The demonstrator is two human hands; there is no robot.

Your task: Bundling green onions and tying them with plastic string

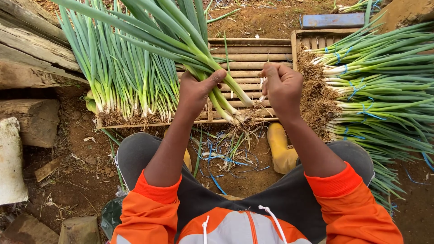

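- Head view: a bunch of green onions gripped low on the stalks by the left hand, fingers curled round them, thumb across the front; white ends and roots slanting down to the right, just above a wooden slatted crate.
- Right hand closed loosely beside the bunch, fingertips pinching a thin pale strip of peel close to the white ends.
- On the crate's left part, a loose pile of green onions, leaves fanned away, roots lined along the near edge.
- Further right, a second slatted crate piled with tied bundles, each bound with blue string, roots pointing left, leaves running off the right edge.
- Below the hands, on bare soil, a litter of trimmings and blue string scraps between two yellow rubber boots.
- Nearest the camera, orange sleeves and dark trousers.
- At far left, weathered planks and stone blocks.
- Along the top edge, a flat blue-grey rectangular slab lying on the soil.
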